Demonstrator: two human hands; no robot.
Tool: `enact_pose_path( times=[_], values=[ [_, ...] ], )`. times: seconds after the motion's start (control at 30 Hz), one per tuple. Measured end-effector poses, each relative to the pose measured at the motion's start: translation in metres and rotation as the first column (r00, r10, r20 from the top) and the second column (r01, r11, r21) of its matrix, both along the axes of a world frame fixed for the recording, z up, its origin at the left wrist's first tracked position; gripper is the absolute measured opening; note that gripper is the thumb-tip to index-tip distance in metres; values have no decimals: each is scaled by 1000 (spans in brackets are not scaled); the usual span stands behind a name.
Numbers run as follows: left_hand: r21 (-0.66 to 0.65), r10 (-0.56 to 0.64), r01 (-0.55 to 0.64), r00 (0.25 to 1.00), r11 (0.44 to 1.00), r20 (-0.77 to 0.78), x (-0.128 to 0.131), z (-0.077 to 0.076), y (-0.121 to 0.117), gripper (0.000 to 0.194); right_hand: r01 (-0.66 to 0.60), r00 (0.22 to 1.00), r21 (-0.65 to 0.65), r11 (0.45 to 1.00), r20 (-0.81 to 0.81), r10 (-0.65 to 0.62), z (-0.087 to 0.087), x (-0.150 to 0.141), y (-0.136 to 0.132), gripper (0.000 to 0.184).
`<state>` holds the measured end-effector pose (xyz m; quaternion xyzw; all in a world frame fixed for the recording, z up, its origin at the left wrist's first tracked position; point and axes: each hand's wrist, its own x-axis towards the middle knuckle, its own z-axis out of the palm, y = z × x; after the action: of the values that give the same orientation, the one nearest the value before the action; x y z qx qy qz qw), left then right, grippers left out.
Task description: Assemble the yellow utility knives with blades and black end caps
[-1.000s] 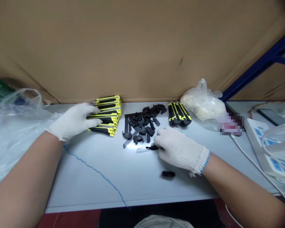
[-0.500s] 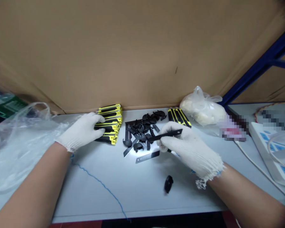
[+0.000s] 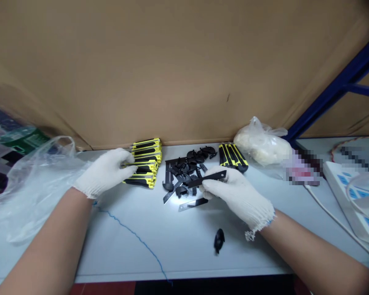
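Both hands wear white knit gloves. My left hand [image 3: 106, 171] rests curled on a stack of yellow-and-black knife handles [image 3: 146, 162] near the cardboard wall, its fingers gripping one of them. My right hand [image 3: 233, 192] pinches a long black strip [image 3: 207, 178], held level just above a heap of black plastic parts [image 3: 186, 168]. A bare metal blade [image 3: 192, 204] lies on the white table [image 3: 147, 229] under that hand. A small black piece [image 3: 219, 240] lies alone nearer to me.
A second group of yellow-black handles [image 3: 233, 155] lies right of the heap, beside a tied plastic bag [image 3: 262, 143]. A large clear bag [image 3: 27, 184] fills the left. A white power strip [image 3: 353, 196] with cables is on the right. A blue thread [image 3: 135, 237] trails across the table.
My right hand lifted the black strip off the table and now holds it above the heap. The left hand stayed on the handle stack. The loose small black piece shifted slightly.
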<state>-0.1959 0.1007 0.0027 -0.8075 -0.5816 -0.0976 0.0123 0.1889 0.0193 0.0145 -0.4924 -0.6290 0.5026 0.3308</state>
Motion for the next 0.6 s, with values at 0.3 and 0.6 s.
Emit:
enact_pose_path(
  times=[0.3,0.6],
  values=[
    [5,-68,70,982,998,-178,3,-12,15,47,40,998,-45,998,-46,-43,-1,-2,-2,15],
    [23,-135,137,987,990,-87,10,0,3,38,33,971,74,997,-240,-14,-12,4,1,20]
  ],
)
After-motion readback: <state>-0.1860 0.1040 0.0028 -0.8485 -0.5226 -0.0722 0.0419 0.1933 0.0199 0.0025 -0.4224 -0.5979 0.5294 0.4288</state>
